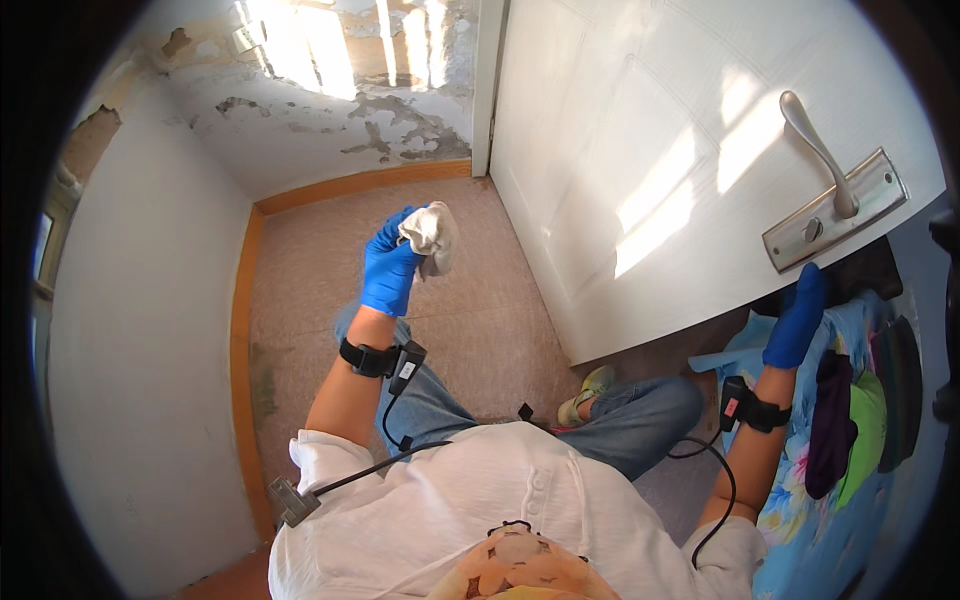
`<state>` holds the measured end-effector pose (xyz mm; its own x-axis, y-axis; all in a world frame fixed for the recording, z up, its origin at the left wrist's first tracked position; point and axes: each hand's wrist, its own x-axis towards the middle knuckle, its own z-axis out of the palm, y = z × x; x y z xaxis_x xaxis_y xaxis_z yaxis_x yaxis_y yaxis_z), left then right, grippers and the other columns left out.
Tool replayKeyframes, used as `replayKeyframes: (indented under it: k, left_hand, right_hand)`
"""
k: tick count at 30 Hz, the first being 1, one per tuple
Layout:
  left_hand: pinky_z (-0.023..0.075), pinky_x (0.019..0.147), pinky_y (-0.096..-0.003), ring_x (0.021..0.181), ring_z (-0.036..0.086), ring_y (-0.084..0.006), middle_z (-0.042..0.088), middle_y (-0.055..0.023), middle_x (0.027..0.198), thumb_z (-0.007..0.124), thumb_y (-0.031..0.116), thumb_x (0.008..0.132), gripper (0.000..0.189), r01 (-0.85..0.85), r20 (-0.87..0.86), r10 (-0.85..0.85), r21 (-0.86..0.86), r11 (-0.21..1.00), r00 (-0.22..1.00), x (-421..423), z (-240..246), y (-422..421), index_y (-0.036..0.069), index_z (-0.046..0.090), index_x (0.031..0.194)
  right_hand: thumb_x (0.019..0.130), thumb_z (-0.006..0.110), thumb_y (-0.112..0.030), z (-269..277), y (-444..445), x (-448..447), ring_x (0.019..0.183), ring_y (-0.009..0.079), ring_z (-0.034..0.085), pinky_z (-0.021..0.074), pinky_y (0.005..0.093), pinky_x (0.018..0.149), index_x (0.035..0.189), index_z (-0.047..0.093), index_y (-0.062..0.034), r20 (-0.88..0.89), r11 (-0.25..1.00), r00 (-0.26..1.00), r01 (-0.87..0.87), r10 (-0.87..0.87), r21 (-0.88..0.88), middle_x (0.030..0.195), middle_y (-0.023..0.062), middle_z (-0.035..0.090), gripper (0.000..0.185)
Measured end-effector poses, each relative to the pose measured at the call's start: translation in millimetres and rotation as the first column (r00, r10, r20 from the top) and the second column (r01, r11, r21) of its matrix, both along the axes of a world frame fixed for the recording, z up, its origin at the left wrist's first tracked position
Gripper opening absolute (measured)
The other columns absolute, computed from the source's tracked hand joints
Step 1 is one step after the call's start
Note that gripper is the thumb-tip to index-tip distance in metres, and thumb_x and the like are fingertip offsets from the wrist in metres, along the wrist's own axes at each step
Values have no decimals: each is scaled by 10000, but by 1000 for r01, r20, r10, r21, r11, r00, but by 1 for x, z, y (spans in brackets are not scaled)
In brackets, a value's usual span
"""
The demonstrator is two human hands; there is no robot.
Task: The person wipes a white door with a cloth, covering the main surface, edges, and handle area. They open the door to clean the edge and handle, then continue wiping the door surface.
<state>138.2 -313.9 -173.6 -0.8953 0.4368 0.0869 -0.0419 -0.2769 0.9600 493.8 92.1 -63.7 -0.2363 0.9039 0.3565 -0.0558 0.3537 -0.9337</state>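
Observation:
My left hand, in a blue glove, is closed on a crumpled whitish cloth held above the floor. Over at the right, my right hand, also gloved in blue, is at the free edge of the white door, just below the metal handle plate. Its fingers are partly hidden by the door, so the grip is unclear. The silver lever handle points up and away from the hand. Both wrists wear black straps with small cabled devices.
A wall with peeling plaster meets the floor at an orange-brown baseboard. A plain wall runs along the left. Dark purple and green cloth items hang over blue floral fabric at the right.

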Motion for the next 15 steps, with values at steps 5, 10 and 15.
replayKeyframes:
  k: [5,10,15]
  left_hand:
    - [513,963,-303,1050,652,-161,709,-55,1136,748,9,824,265,79,-114,-63,148,986,991,56,39,22,91,714,1073]
    - [498,968,-359,1102,629,-206,679,-91,1197,722,44,856,259,112,-377,-93,29,993,922,91,100,25,102,708,1108]
    - [496,960,-344,1080,633,-200,673,-80,1217,700,44,875,244,98,-465,-52,76,992,884,126,166,20,87,709,1114]
  right_hand:
    - [977,631,-229,28,-55,-6,1136,160,531,408,306,1012,1384,504,56,98,987,985,-149,143,64,1286,93,586,513]
    - [909,694,-111,48,-96,-27,1153,167,536,452,311,973,1409,491,39,-23,899,902,-428,432,87,1321,86,581,561]
    - [895,714,-104,61,-117,-47,1136,161,573,452,303,982,1423,495,6,-85,800,799,-581,596,151,1323,85,601,582]
